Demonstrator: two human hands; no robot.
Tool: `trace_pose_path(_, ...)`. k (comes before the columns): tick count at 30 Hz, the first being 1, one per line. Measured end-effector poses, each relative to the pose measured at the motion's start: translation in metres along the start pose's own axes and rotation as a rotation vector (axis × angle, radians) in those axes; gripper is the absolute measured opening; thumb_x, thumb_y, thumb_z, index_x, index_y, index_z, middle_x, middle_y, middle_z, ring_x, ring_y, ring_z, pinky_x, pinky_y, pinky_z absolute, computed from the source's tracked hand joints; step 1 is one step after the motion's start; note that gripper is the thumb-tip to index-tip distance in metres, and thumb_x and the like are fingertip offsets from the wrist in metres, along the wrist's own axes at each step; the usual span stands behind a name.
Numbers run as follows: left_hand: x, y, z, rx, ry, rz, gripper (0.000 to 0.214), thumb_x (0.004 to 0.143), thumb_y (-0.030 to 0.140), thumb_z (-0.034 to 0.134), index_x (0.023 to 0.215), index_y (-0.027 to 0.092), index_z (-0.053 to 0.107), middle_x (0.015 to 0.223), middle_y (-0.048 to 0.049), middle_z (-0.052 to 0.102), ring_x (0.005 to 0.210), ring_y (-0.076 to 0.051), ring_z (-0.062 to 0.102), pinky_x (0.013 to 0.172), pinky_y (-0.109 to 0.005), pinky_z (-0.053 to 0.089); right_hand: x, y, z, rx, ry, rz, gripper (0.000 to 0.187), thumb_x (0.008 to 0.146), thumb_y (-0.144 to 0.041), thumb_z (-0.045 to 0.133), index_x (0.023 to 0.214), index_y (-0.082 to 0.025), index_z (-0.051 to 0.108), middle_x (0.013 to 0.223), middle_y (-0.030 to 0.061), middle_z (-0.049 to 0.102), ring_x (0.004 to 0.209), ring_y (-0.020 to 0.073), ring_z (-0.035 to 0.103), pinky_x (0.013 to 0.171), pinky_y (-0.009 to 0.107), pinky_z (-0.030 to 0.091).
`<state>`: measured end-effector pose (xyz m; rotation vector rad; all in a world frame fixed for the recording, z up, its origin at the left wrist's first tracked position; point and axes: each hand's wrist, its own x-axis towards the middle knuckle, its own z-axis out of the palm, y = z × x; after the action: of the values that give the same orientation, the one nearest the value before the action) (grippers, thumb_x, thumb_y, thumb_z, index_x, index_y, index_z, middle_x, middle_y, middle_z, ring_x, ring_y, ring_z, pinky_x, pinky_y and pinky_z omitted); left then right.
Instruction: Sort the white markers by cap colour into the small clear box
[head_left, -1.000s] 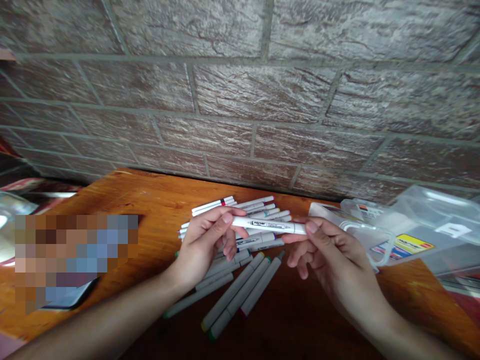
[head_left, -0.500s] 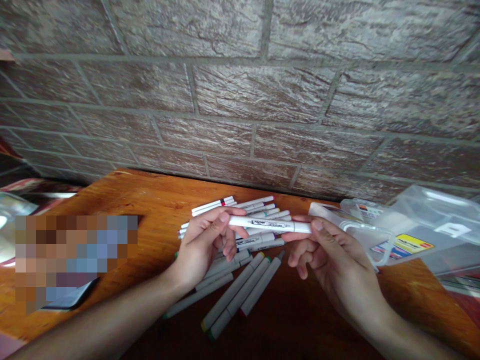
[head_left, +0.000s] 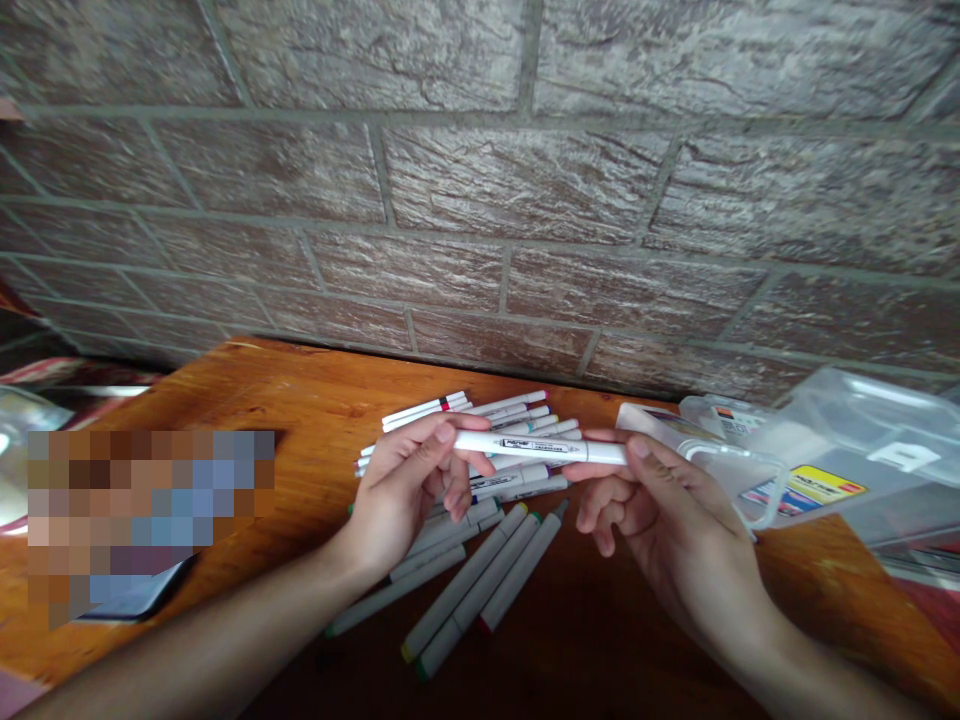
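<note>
A white marker (head_left: 525, 446) with black print on its barrel is held level between my two hands, above the table. My left hand (head_left: 409, 480) pinches its left end between thumb and fingers. Its right end is in the pinch of my right hand (head_left: 675, 510), with the lower fingers curled beneath. Below and behind lie several more white markers (head_left: 469, 580) with coloured end caps, spread in a loose pile; my hands hide part of them. Two thin white pens (head_left: 424, 410) lie at the back of the pile.
A clear plastic case (head_left: 862, 460) with a yellow label stands open at the right, beside a smaller clear box (head_left: 724, 415). On the left, a phone-like flat object (head_left: 142, 590) is mostly blurred out. A brick-patterned wall (head_left: 480, 200) rises behind the wooden table (head_left: 247, 390).
The marker has rolled slightly between my fingers, so its print faces a little differently. Both hands stay in nearly the same place.
</note>
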<state>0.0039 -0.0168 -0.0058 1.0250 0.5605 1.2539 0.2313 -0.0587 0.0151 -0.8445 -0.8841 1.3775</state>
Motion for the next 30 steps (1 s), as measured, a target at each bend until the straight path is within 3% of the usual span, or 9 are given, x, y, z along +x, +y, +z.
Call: trace_pose_path(30,0.0001,-0.0004,-0.0004,0.016,0.006,0.014,0.027,0.098,0.032,0.066,0.109,0.012,0.08,0.074,-0.0099,0.077,0.045,-0.01,0.053,0.042,-0.022,0.049,0.0017,-0.0006,0.0002,-0.045,-0.008,0.01,0.028,0.093,-0.043,0.077,0.1,-0.016,0.074,0.086,0.0118,0.083,0.052,0.0173,0.069,0.041,0.023,0.052)
